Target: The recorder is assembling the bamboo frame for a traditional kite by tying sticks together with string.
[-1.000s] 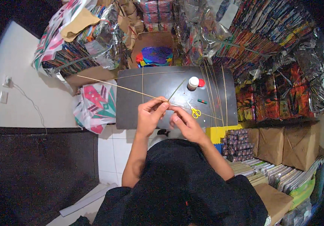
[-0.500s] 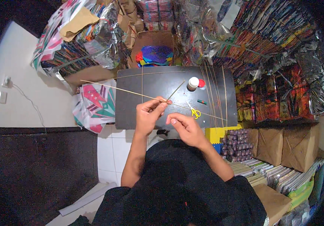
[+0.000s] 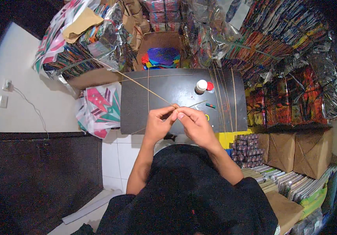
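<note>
"Which step did we find in hand?"

"We judged it fine fingertip work: the left hand's [image 3: 158, 123] fingers pinched the long stick [image 3: 138, 83] above the dark surface [image 3: 133, 113]; we could not tell whether the right hand's [image 3: 196, 125] gripped."

"Next move?"

"It called, we judged, for steadiness. We noted slender, straight, pale, wood-like material."
</note>
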Motion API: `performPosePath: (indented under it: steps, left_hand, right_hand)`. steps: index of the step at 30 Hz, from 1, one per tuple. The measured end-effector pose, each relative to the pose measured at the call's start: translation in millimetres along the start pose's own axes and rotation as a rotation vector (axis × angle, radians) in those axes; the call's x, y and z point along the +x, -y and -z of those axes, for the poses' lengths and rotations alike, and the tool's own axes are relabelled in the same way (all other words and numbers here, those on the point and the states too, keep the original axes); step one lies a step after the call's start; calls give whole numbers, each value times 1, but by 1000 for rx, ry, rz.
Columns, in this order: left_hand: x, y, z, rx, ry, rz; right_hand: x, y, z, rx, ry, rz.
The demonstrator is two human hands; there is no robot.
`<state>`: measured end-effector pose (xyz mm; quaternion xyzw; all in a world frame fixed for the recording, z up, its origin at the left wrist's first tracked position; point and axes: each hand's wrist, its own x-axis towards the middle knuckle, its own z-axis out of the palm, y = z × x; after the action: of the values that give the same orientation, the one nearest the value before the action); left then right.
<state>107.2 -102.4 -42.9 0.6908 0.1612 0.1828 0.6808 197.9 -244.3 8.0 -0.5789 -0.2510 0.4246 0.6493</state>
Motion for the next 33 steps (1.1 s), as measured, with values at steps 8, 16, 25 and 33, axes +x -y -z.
performPosePath:
  steps: [8, 16, 25, 33]
  left_hand:
    - [-5, -10, 24, 227, 65, -59]
    - [-15, -13, 72, -243, -118, -18]
    - [-9, -13, 84, -542, -456, -161]
    - [-7, -24, 16, -430, -283, 7]
  right_hand:
    - [-6, 37, 40, -121, -126, -15]
    - [-19, 19, 113, -342, -207, 45]
    - [-50, -70, 163, -828, -89, -232]
    - [-12, -62, 44, -772, -77, 322]
